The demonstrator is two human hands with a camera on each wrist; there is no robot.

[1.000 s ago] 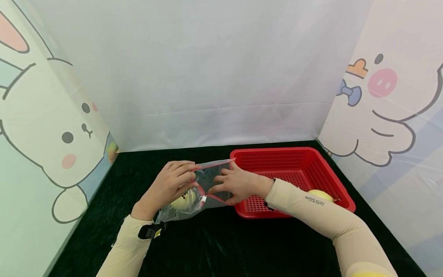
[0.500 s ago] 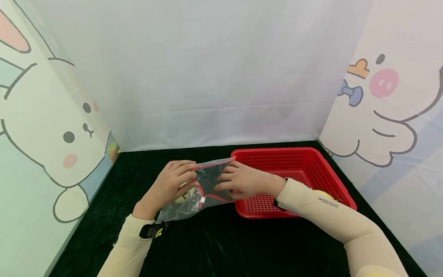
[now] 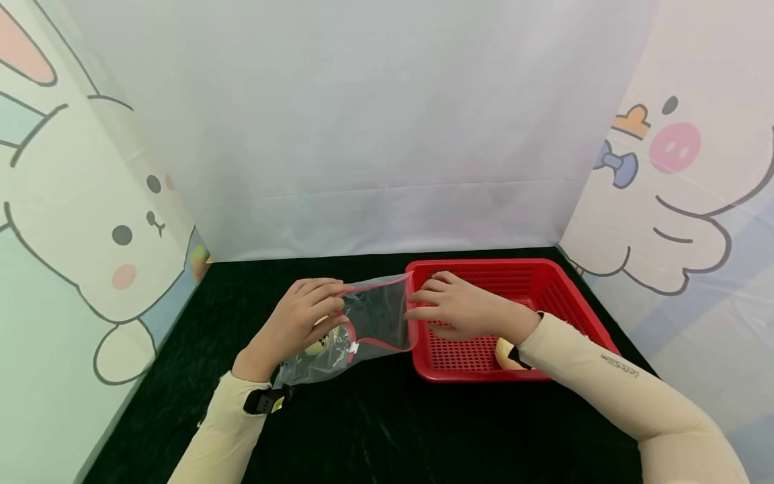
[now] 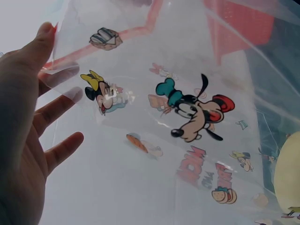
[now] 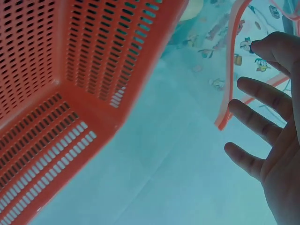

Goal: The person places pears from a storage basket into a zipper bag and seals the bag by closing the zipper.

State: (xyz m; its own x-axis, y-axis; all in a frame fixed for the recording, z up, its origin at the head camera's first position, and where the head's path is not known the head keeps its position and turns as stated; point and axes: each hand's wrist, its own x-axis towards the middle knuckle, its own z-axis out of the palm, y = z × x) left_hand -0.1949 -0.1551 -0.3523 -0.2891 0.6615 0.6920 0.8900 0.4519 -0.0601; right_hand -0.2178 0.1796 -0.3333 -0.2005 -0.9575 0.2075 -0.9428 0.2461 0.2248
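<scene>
My left hand (image 3: 299, 319) pinches the rim of a clear zip bag (image 3: 377, 312) with red edging and cartoon prints. In the left wrist view my thumb lies against that rim, and several fingers show through the plastic or beside it. A pale yellow round fruit (image 4: 288, 176) lies inside the bag, partly covered by my left hand in the head view. The bag's mouth faces right and gapes. My right hand (image 3: 462, 309) is just outside the mouth, over the left part of a red basket (image 3: 478, 376), fingers spread and holding nothing. Another pale yellow fruit (image 3: 506, 355) sits in the basket, partly hidden by my right wrist.
A dark green cloth (image 3: 387, 430) covers the table. The basket's left rim stands close to the bag's mouth. A white curtain (image 3: 387, 134) hangs behind, with cartoon-printed panels (image 3: 671, 202) on both sides.
My right hand has drawn out of the bag's mouth to the right, over the basket. My left hand keeps its hold on the bag. More of the basket's fruit shows left of my right forearm.
</scene>
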